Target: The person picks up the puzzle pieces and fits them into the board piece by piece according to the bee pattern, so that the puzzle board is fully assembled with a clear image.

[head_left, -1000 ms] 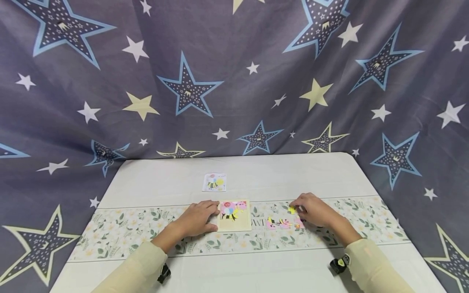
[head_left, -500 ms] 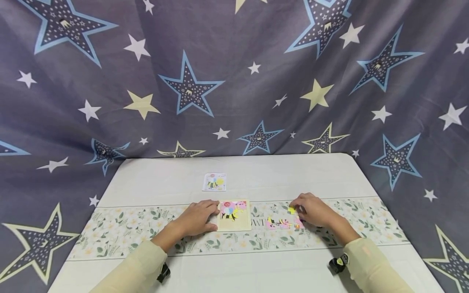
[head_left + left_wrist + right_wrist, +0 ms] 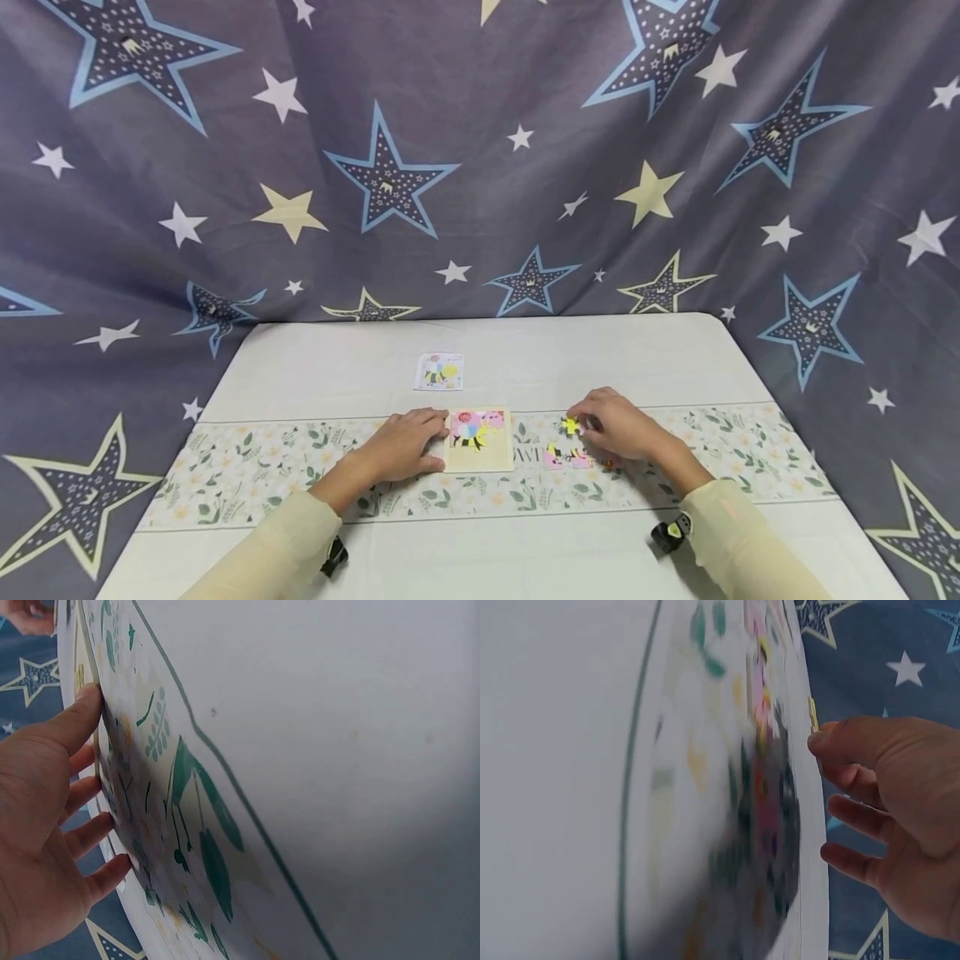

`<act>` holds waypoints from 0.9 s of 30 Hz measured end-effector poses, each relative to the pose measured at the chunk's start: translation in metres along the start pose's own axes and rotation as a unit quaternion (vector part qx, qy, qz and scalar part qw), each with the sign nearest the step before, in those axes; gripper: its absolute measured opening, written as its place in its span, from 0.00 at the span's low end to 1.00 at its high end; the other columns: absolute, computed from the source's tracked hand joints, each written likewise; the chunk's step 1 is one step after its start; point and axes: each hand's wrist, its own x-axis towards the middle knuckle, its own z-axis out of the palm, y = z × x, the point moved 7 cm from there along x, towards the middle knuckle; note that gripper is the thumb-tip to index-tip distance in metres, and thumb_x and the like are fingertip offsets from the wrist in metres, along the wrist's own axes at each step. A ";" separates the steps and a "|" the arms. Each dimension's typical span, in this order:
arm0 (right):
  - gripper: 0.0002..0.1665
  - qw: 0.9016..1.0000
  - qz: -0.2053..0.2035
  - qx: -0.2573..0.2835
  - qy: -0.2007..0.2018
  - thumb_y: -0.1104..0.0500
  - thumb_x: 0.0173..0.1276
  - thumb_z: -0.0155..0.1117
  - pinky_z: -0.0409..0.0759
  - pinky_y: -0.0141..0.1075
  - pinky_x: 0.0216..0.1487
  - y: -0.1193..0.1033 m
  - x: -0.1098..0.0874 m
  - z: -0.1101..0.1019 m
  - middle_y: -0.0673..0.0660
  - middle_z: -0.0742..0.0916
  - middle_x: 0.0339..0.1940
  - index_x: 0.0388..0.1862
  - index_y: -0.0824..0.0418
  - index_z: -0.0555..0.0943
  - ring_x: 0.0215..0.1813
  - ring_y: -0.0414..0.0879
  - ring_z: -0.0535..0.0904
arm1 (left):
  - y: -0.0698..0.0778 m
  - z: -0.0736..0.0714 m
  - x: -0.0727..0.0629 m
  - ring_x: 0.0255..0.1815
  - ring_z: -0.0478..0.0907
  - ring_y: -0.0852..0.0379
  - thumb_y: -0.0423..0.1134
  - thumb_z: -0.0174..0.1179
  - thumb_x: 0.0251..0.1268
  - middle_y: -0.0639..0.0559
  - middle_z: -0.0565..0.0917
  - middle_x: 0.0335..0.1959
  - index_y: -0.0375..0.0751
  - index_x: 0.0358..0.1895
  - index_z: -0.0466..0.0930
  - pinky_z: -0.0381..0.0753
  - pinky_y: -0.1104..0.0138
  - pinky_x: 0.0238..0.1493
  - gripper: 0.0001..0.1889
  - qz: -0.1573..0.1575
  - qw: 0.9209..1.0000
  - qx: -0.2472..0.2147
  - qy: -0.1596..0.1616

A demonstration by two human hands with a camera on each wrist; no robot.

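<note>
A starry curtain (image 3: pixel 480 233) hangs behind the floral-banded white table (image 3: pixel 525 554). Right of the puzzle board (image 3: pixel 480 463), the right hand (image 3: pixel 619 427) pinches a yellow puzzle piece (image 3: pixel 571 426), roughly level, long axis unclear; the left hand (image 3: pixel 403 447), fingers relaxed, touches the board's edge.

A dark grey-purple fabric curtain (image 3: pixel 480 133) hangs behind the table (image 3: pixel 487 554), in soft vertical folds. Printed on it are large blue-outlined, dot-filled stars (image 3: pixel 386 179), small plain white stars (image 3: pixel 280 95), solid pale-yellow stars (image 3: pixel 649 195) and yellow-outlined dark stars (image 3: pixel 86 504). A smooth white cloth covers the table, crossed by a printed band of pale flowers and green leaves (image 3: pixel 262 467) between thin dark lines. Grey printed lettering (image 3: pixel 528 455) on the band is partly hidden.
</note>
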 end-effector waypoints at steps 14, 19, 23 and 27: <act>0.18 0.999 -0.043 0.014 -0.014 0.57 0.69 0.69 0.78 0.48 0.61 -0.054 0.044 0.018 0.48 0.86 0.42 0.57 0.54 0.86 0.56 0.48 0.81 | 0.000 -0.001 -0.001 0.77 0.66 0.45 0.58 0.66 0.65 0.49 0.71 0.76 0.48 0.66 0.79 0.70 0.43 0.70 0.30 0.008 1.000 0.003 0.007; 0.15 0.998 -0.062 0.003 -0.019 0.57 0.70 0.68 0.78 0.47 0.63 -0.071 0.057 0.026 0.48 0.87 0.43 0.55 0.52 0.87 0.56 0.48 0.81 | 0.001 -0.001 -0.001 0.77 0.67 0.45 0.59 0.66 0.65 0.49 0.71 0.76 0.48 0.66 0.79 0.70 0.43 0.70 0.30 0.010 1.000 0.004 0.007; 0.14 0.997 -0.075 0.002 -0.022 0.57 0.71 0.67 0.79 0.45 0.62 -0.081 0.064 0.031 0.48 0.87 0.42 0.54 0.52 0.87 0.55 0.47 0.81 | 0.001 -0.002 -0.002 0.77 0.67 0.45 0.59 0.66 0.65 0.49 0.71 0.76 0.48 0.65 0.79 0.70 0.43 0.70 0.30 0.011 1.000 0.001 0.007; 0.14 0.996 -0.086 0.002 -0.021 0.58 0.71 0.68 0.79 0.44 0.59 -0.086 0.068 0.036 0.47 0.87 0.41 0.53 0.51 0.88 0.53 0.46 0.80 | 0.001 -0.002 -0.001 0.77 0.67 0.45 0.58 0.67 0.65 0.48 0.72 0.75 0.48 0.65 0.79 0.71 0.43 0.70 0.30 0.011 1.000 0.002 0.008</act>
